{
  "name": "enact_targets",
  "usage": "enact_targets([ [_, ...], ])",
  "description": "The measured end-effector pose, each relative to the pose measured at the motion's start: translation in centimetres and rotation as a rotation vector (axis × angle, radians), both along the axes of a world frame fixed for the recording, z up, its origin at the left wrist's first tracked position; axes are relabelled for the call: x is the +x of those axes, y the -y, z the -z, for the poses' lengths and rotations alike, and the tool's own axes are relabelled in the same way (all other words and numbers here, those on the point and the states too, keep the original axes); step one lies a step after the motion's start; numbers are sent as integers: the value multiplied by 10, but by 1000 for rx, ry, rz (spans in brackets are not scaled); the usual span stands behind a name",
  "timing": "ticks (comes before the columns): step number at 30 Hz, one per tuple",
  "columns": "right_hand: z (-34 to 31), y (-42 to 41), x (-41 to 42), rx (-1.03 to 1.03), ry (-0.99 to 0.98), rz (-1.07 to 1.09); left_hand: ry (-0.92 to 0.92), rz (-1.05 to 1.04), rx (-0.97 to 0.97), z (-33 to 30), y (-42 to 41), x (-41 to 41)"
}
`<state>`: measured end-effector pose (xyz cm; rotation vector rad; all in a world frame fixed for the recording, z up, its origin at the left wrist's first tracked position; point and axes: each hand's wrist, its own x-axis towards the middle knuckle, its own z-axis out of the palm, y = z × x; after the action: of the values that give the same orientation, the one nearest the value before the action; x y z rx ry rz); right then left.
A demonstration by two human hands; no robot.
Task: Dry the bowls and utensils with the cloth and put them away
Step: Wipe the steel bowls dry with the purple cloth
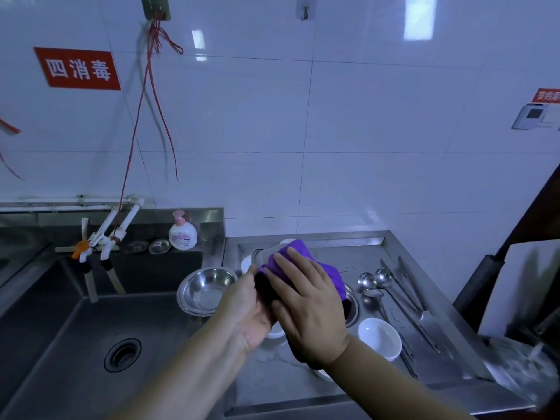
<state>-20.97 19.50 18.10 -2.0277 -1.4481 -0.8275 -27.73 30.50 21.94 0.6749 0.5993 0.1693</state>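
I have both hands together at the centre of my view, over the steel worktop (357,259). My left hand (251,310) lies palm up, fingers curled under a bowl (263,256) whose grey rim shows at 11 o'clock of the purple cloth (306,268). My right hand (306,304) lies flat on the cloth, fingers straight, pressing it onto the bowl. A white bowl (379,338) sits at 4 o'clock, spoons (371,281) at 3 o'clock.

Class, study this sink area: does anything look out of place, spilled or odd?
Yes. Red strings dangle loose from a wall hook down to the taps, an odd makeshift tie. Small water patches sit on the steel counter near the white bowl. Nothing looks broken.
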Motion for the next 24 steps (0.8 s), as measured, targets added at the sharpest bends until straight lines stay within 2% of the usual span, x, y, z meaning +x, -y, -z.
enact_targets([
  [5, 8, 12, 8, 3, 141, -95, -3, -123, -97, -1, -3, 2],
  [10, 28, 30, 20, 94, 160, -140, -10, -46, -128, -3, 1, 4],
  [12, 36, 35, 23, 142, 131, -139, -27, -87, -119, -1, 4, 7],
  [20, 52, 52, 35, 412, -296, -133, -39, -312, -149, 5, 17, 18],
  [24, 47, 59, 40, 522, -564, -170, -12, -264, -117, 15, 28, 22],
])
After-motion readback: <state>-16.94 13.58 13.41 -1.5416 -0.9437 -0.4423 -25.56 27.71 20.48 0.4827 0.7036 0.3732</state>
